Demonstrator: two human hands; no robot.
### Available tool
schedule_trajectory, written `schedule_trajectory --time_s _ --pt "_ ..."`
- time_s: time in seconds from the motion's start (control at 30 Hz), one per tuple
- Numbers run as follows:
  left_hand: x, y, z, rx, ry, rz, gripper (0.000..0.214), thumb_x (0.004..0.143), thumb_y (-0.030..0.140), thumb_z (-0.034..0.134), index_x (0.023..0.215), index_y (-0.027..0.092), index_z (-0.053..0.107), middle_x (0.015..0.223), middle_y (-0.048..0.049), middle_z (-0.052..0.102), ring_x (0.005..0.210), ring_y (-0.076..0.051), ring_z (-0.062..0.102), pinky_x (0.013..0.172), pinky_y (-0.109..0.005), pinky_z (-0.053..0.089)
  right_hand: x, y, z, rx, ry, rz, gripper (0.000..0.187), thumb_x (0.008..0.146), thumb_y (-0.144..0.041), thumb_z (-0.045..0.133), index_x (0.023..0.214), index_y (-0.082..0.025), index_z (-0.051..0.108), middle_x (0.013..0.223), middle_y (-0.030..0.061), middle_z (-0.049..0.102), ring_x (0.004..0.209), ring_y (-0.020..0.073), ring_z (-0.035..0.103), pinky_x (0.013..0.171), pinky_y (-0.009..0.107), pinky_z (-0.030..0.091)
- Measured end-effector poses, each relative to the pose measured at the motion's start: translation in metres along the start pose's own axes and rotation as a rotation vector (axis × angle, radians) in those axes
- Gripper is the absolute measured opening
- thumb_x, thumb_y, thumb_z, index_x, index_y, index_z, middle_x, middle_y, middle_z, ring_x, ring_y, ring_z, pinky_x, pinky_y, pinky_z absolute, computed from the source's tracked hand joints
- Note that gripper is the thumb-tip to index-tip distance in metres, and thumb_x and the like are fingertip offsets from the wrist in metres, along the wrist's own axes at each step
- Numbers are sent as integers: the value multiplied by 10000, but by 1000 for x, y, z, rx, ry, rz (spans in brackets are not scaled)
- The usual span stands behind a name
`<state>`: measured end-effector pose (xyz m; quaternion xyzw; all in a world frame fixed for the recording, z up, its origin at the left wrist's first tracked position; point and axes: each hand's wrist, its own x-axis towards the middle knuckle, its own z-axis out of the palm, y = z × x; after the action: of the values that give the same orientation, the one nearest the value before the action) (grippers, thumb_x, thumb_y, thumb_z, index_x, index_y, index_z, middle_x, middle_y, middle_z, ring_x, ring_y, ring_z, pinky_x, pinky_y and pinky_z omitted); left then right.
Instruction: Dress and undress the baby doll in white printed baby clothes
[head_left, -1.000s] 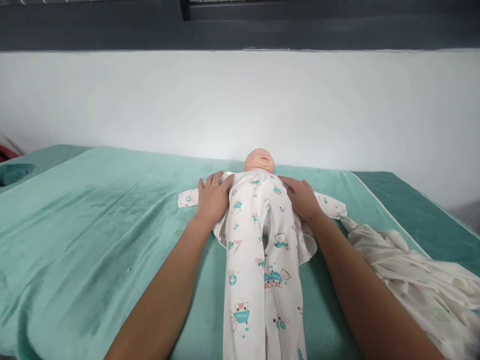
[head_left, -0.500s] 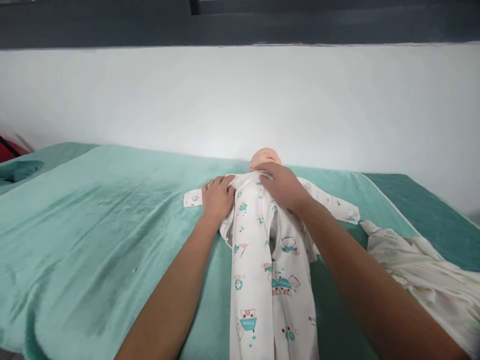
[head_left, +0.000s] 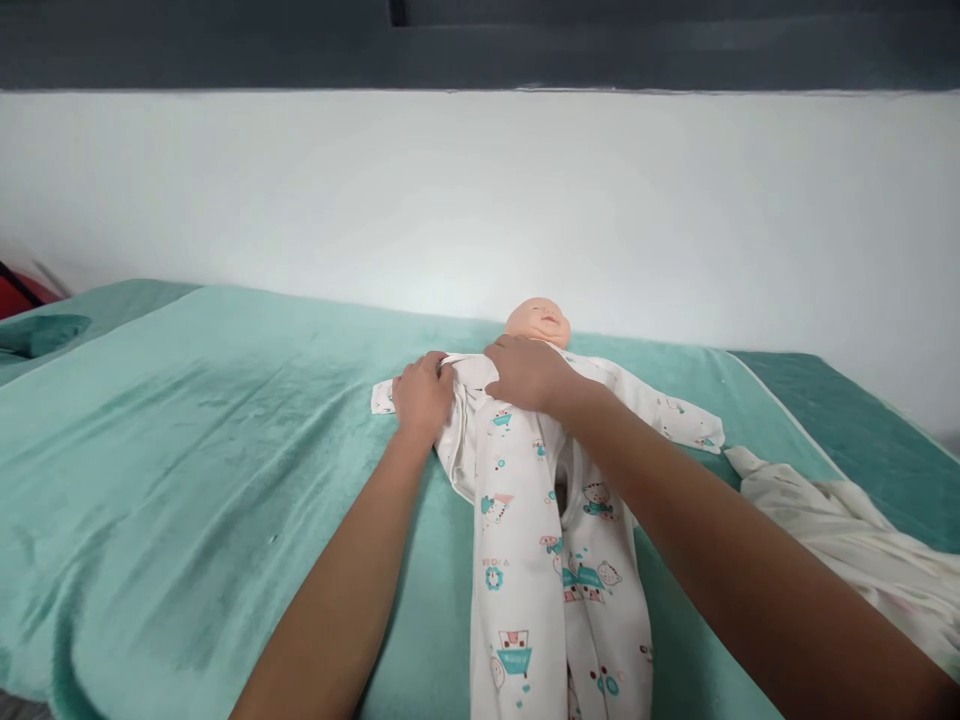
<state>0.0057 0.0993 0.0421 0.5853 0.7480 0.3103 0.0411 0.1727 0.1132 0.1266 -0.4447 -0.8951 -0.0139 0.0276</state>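
A baby doll lies on its back, its head [head_left: 538, 322] toward the wall. White printed baby clothes [head_left: 517, 520] cover its body, with the sleeves spread to both sides and the legs stretching toward me. A gap shows between the legs at the crotch. My left hand [head_left: 424, 398] is closed on the cloth at the doll's shoulder on the left, fingertips partly hidden. My right hand [head_left: 528, 374] pinches the upper edge of the clothes just below the doll's chin. Between my hands the cloth is bunched in folds.
A pale green plush cover [head_left: 225, 480] spreads under the doll, with a darker green strip [head_left: 847, 430] at the right. A crumpled whitish cloth [head_left: 840, 520] lies to the right. The white wall [head_left: 375, 200] stands behind. Something red [head_left: 19, 295] shows at the far left.
My right hand has shifted left along the upper part of the clothes, uncovering more of the doll's chin. My left hand has moved slightly left, and the cloth between my hands is more folded.
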Motion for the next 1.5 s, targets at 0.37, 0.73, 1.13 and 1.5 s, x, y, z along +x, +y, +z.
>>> schedule_trajectory --time_s 0.37,0.73,1.13,1.5 --pt "2 4 2 105 -49 2 348 964 306 374 1153 277 665 1158 -81 733 1127 -313 626 937 -462 442 53 -27 2 -58 -361 -97 182 899 -151 534 921 -153 714 957 121 737 844 259 685 682 325 444" --pt "-6 0 -6 -84 32 -29 342 951 241 401 1171 290 658 1129 -39 733 1062 -256 652 835 -356 471 22 -5 -24 -122 -234 -108 304 977 -295 505 1228 -276 674 1116 84 700 912 230 647 683 317 376" --pt "-9 -10 -3 -37 -4 8 521 899 153 464 1406 272 490 1300 -91 649 1178 -291 606 899 -405 487 -9 8 -41 -115 -95 -2 234 980 -301 482 1078 -244 686 1050 89 660 854 216 608 666 317 336" --pt "-7 -5 -3 279 -37 228 429 914 123 416 1289 274 560 1237 -81 660 1179 -293 569 1016 -463 393 16 4 -18 179 -207 -86 326 950 -304 534 1254 -258 644 1266 97 668 1105 284 640 877 392 482"
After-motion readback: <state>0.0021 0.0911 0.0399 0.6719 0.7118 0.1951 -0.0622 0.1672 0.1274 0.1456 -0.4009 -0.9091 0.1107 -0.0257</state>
